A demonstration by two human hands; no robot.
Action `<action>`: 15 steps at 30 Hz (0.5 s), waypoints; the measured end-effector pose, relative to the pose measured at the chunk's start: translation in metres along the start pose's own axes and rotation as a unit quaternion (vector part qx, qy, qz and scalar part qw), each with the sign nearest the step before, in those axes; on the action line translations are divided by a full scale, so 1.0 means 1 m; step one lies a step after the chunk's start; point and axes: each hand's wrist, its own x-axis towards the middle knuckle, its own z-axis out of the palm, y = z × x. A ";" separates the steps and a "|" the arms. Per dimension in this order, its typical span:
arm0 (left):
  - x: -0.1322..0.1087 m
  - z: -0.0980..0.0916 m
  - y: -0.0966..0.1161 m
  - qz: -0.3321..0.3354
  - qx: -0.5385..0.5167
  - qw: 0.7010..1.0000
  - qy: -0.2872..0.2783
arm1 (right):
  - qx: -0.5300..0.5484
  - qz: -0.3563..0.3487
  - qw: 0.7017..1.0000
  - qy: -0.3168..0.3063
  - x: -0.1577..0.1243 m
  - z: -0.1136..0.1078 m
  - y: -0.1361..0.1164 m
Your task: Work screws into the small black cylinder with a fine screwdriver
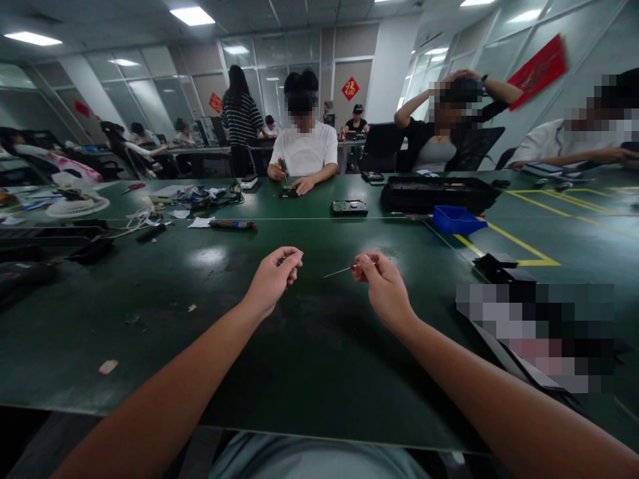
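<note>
Above the green tabletop (319, 332), my right hand (384, 286) grips a small screwdriver (340, 271) by its red handle. The thin metal shaft points left toward my other hand, with a gap between them. My left hand (274, 276) is closed, fingers curled around a small dark thing that is mostly hidden, so its kind does not show. Beyond my hands, a hard drive (349, 208) with a green circuit board lies flat on the table.
Across the table a person in a white shirt (304, 150) works on a dark part. A long black tray (439, 194) and a blue scoop-shaped bin (458, 219) stand at the back right. A dark pen-like tool (232, 225), cables (137, 223) and a white fan-like part (77, 205) lie leftward.
</note>
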 end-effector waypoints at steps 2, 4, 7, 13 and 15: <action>0.004 -0.012 0.007 -0.001 -0.025 0.999 0.025 | -0.002 -0.001 1.000 -0.001 0.000 -0.001 0.001; 0.008 -0.029 0.013 -0.005 -0.044 0.998 0.055 | -0.005 -0.002 1.000 -0.002 0.000 -0.001 0.001; 0.014 -0.065 0.018 -0.016 -0.060 0.991 0.115 | -0.010 -0.004 1.000 -0.006 0.000 -0.001 0.001; 0.015 -0.158 0.026 -0.026 -0.064 0.954 0.293 | -0.016 -0.002 1.000 -0.003 0.001 0.001 0.000; 0.010 -0.189 0.030 -0.026 -0.051 0.937 0.345 | -0.013 -0.002 1.000 -0.005 0.001 0.001 0.001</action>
